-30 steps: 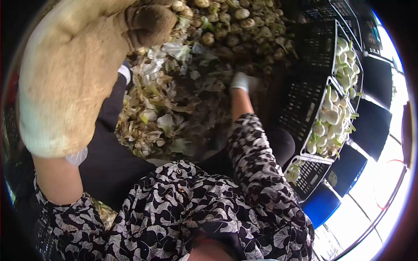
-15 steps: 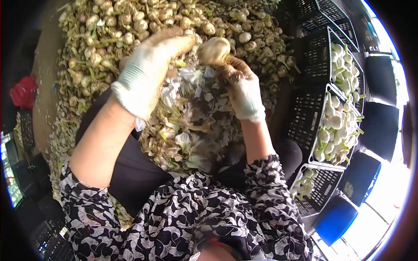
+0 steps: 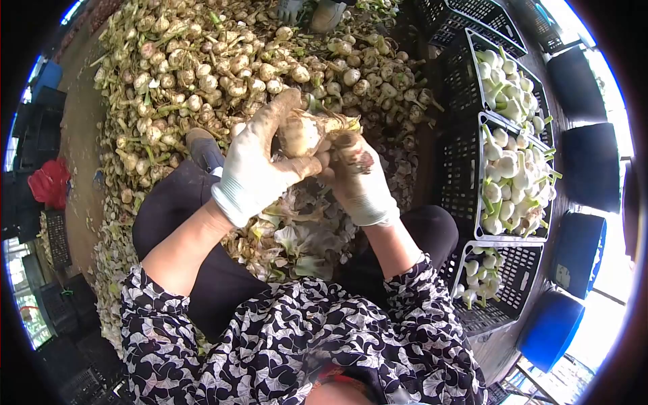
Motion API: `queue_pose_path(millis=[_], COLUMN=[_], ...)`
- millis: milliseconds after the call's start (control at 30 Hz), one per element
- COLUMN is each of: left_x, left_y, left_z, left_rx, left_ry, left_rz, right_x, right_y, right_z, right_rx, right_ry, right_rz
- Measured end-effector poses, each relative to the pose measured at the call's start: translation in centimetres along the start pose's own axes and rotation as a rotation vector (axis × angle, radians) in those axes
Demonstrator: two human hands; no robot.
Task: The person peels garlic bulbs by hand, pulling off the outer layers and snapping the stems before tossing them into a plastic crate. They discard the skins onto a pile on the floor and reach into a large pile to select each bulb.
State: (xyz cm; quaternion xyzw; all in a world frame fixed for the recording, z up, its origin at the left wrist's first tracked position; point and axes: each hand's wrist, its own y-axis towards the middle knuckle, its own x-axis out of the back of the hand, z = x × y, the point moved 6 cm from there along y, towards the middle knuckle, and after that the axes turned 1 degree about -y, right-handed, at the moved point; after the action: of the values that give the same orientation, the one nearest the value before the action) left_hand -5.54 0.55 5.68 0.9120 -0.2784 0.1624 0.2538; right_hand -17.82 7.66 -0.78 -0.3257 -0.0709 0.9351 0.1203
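Observation:
Both my hands wear dirty white gloves and meet over my lap. My left hand [image 3: 260, 169] and my right hand [image 3: 358, 179] together grip one garlic bulb [image 3: 302, 133] with papery husk hanging from it. Beneath them lies a heap of peeled husks and leaves [image 3: 297, 233] between my knees. Beyond the hands spreads a large pile of unpeeled garlic bulbs [image 3: 223, 67].
Black plastic crates [image 3: 466, 169] stand at the right, three holding cleaned white bulbs [image 3: 513, 175]. Blue tubs [image 3: 550, 327] sit further right. Another person's gloved hands [image 3: 310, 12] work at the pile's far side. A red cloth [image 3: 48, 182] lies at left.
My right hand lifted a bulb out of the pile toward me. My left hand came down from near the camera and closed on the same bulb.

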Motion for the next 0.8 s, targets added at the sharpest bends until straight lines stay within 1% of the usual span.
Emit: queue_pose_path(millis=[33,100,167,233,267,300,333,367,400,533,600,633,700,733,767,800], left_x=[-0.2,-0.5,-0.9,-1.2,-1.4,-1.5,-1.7,-1.5,-1.6,-2.2,-2.2,-2.4,-2.4,-2.8,-3.0,-3.2], left_y=[0.0,0.2,0.5,0.5,0.6,0.7,0.7,0.8,0.9,1.0,1.0,1.1,1.2,1.1,1.1,1.1], left_z=[-0.1,-1.4,-1.7,-2.0,-2.2,-2.2,-2.1,-1.9,-1.9,-2.2,-2.2,-2.1,-1.8,-2.0,-2.1,-1.9], left_rx=[-0.001,-0.076,-0.08,-0.129,-0.155,-0.154,-0.128,-0.102,-0.12,-0.151,-0.126,-0.127,-0.148,-0.172,-0.171,-0.114], left_ry=[0.002,0.266,0.268,0.339,0.349,0.348,0.33,0.31,0.3,0.261,0.214,0.211,0.166,0.183,0.18,0.06], left_rz=[0.007,-0.003,0.007,-0.001,-0.012,-0.007,-0.003,0.0,-0.007,-0.006,-0.014,-0.01,-0.033,-0.027,-0.024,-0.031], right_x=[-0.4,-1.5,-0.6,-0.1,0.2,0.4,0.7,0.7,0.7,1.2,1.0,1.1,1.2,1.4,1.8,2.1], right_y=[0.0,0.1,0.6,0.7,0.5,0.3,0.3,0.4,0.4,-0.1,-0.4,-0.4,-0.4,-0.4,-0.4,-0.3], right_z=[0.2,0.5,0.2,0.5,0.9,1.1,1.2,1.8,2.4,2.8,3.8,3.9,4.4,4.2,4.1,4.0], right_rx=[0.058,0.019,0.034,0.04,0.01,-0.019,-0.02,0.06,0.142,0.112,0.179,0.18,0.249,0.248,0.304,0.359], right_ry=[-0.003,0.178,0.192,0.203,0.119,0.035,0.037,-0.067,-0.169,-0.096,-0.119,-0.118,-0.198,-0.197,-0.223,-0.25], right_rz=[-0.014,-0.177,-0.16,-0.145,-0.139,-0.133,-0.137,-0.12,-0.102,-0.091,-0.097,-0.101,-0.094,-0.098,-0.102,-0.104])
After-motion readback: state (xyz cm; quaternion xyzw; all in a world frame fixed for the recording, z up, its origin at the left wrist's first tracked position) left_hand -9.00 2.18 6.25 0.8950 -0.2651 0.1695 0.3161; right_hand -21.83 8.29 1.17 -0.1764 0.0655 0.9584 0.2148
